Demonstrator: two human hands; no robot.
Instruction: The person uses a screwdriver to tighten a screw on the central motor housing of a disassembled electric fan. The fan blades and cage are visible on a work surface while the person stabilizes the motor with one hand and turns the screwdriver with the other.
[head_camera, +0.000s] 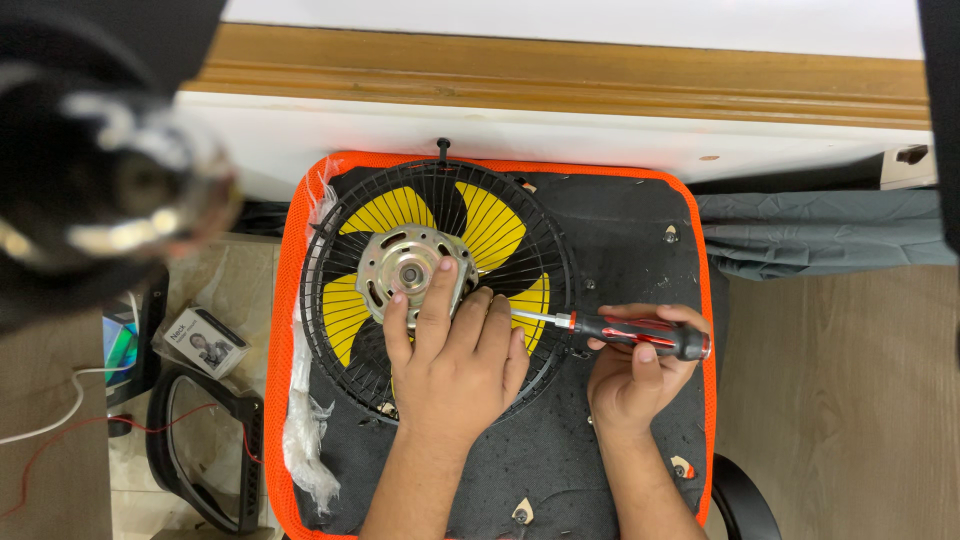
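A round black wire fan guard (335, 215) with yellow blades (490, 225) behind it lies flat on a black seat with orange edging (620, 230). A metal motor housing (405, 265) sits at the fan's centre. My left hand (455, 355) rests flat on the guard, fingers touching the motor's lower right side. My right hand (635, 375) grips a red and black screwdriver (640, 335) held level, its metal shaft pointing left towards the motor and ending by my left fingers. The tip is hidden behind those fingers.
Crumpled clear plastic (300, 440) lies along the seat's left edge. A card in a plastic sleeve (205, 345), a black armrest frame (200, 450) and wires (60, 420) lie on the floor to the left. Grey cloth (820, 230) is at right. A blurred dark object (100, 170) fills the upper left.
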